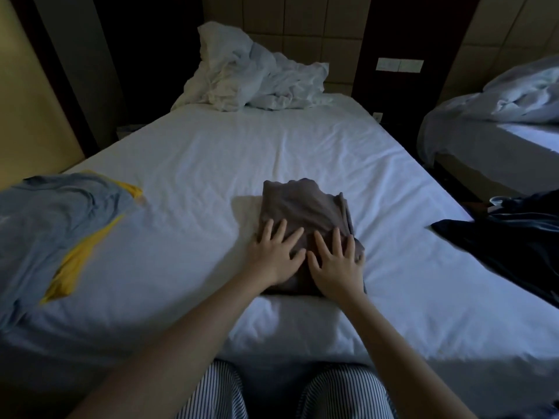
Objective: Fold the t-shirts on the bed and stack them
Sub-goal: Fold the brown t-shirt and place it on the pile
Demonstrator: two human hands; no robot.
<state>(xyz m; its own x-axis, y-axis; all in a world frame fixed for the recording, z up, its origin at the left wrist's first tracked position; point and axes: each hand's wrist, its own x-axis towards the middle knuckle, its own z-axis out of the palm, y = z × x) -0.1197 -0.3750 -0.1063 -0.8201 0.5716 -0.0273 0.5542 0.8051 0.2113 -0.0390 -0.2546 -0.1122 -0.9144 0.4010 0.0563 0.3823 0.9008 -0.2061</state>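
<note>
brown-grey folded cotton t-shirt (302,207) is being pressed flat near the foot edge of the white-sheeted bed (211,164), just beyond the striped trousers (211,388) being worn by the person. it is being held down by the left hand (273,255) and the right hand (335,261), side by side, with the fingers (336,237) being spread wide and straight and nothing being gripped. the near half of the shirt is being covered by palms and fingers, while its far half, with its wavy edge, is lying bare beyond the fingertips.

the step in hand is judged to be the smoothing of a finished fold. for the next move, an unfolded garment is being called for: the light blue t-shirt with yellow fabric (45,225) at the left, or the dark navy garment (508,243) at the right edge, both lying well apart from the folded one. farther off, a crumpled white duvet (254,83) is being left heaped at the head of the bed.
</note>
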